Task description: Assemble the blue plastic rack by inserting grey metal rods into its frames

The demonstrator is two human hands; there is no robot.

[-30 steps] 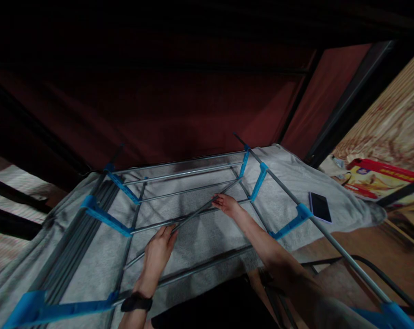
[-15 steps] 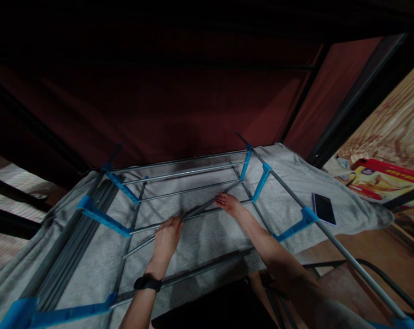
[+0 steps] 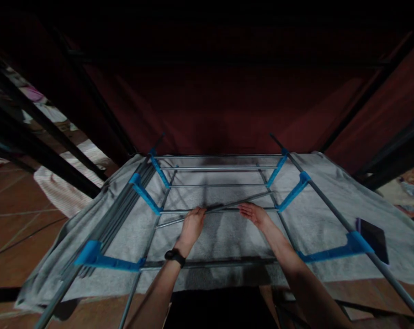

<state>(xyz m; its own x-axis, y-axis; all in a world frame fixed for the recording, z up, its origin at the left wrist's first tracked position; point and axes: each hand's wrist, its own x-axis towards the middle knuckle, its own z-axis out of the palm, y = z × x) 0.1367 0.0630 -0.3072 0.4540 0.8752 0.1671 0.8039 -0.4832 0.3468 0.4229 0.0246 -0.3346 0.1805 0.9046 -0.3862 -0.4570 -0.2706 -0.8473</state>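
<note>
A loose grey metal tube (image 3: 257, 197) lies slantwise across the inside of a rack frame, its right end higher in the picture. My left hand (image 3: 193, 224) is closed around it left of its middle. My right hand (image 3: 254, 214) has its fingers stretched out just below the tube's right half; whether they touch it I cannot tell. The frame is built of grey metal tubes (image 3: 224, 169) joined by blue plastic brackets (image 3: 147, 194), with another bracket (image 3: 294, 192) on the right side. One crossbar (image 3: 224, 210) passes behind both hands.
A grey blanket (image 3: 330, 196) lies under the frame. Several spare tubes (image 3: 123, 214) are bundled along the left side. A phone (image 3: 373, 240) rests at the right. A dark red panel (image 3: 220, 109) rises behind, with dark posts (image 3: 63, 151) at the left and tiled floor (image 3: 18, 201) beyond.
My view has turned left, so the frame appears farther right and squarer. The loose tube stays in my left hand, at a flatter slant. The fingers of my right hand now show stretched out.
</note>
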